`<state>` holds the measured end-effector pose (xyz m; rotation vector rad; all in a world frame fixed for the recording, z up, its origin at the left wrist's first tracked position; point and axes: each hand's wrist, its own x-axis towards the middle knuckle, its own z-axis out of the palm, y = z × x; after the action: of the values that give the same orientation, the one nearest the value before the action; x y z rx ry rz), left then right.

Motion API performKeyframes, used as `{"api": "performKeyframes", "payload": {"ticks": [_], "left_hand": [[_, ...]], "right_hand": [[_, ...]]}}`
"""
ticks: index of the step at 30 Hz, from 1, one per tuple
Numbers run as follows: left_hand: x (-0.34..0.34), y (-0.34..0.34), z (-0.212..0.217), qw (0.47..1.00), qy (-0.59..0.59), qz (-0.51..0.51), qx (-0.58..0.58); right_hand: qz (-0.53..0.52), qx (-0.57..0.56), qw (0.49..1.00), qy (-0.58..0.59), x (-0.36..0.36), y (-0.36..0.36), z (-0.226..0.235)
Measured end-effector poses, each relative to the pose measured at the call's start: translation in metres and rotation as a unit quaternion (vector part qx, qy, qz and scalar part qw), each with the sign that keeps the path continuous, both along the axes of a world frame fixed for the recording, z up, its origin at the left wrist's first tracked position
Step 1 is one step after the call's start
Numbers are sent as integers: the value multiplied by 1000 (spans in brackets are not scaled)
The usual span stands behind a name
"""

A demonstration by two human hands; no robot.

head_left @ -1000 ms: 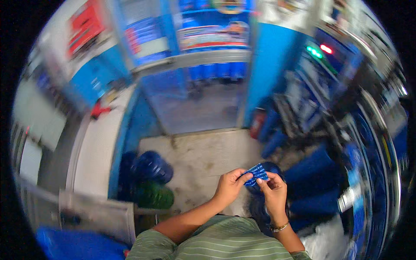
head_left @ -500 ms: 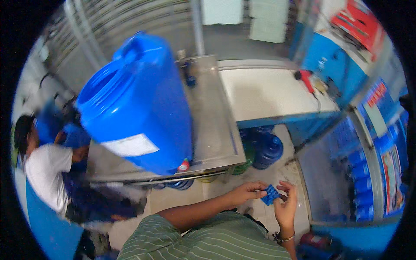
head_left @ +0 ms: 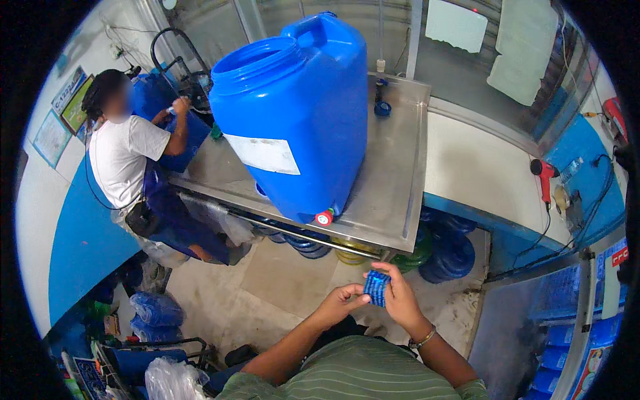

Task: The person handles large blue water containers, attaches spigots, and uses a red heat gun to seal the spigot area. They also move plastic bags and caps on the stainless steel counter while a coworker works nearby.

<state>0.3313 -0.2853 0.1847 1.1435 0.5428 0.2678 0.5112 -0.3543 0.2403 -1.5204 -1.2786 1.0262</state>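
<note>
A small blue piece with rows of a dark, shiny printed pattern (head_left: 377, 288), perhaps folded film or labels, is held up in front of my body. My left hand (head_left: 341, 303) pinches its left edge between thumb and finger. Around its right side and top curl the fingers of my right hand (head_left: 401, 300), which has a bracelet at the wrist. Beyond both hands, a large blue jerrycan (head_left: 313, 127) with an open mouth and a red-and-white tap (head_left: 325, 217) stands on a steel table (head_left: 397, 193). Neither hand touches it.
At the left a person in a white shirt (head_left: 127, 153) handles a blue container (head_left: 190, 140) on the table. Round water bottles (head_left: 450, 253) stand underneath. A red heat gun (head_left: 545, 179) lies on the white counter (head_left: 480, 160). Bagged blue goods (head_left: 157, 310) sit on the floor.
My view has swung left, bringing the other person and the jerrycan further into sight. Both hands still hold the blue piece, now turned with its patterned face showing, my right fingers closed round it.
</note>
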Motion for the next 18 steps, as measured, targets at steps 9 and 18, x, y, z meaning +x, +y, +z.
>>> {"api": "performKeyframes", "payload": {"ticks": [9, 18], "left_hand": [[-60, 42, -3, 949, -43, 313, 3], [-89, 54, -11, 953, 20, 285, 104]], "right_hand": [[82, 56, 994, 43, -6, 92, -12], [-83, 143, 968, -187, -49, 159, -48]]}}
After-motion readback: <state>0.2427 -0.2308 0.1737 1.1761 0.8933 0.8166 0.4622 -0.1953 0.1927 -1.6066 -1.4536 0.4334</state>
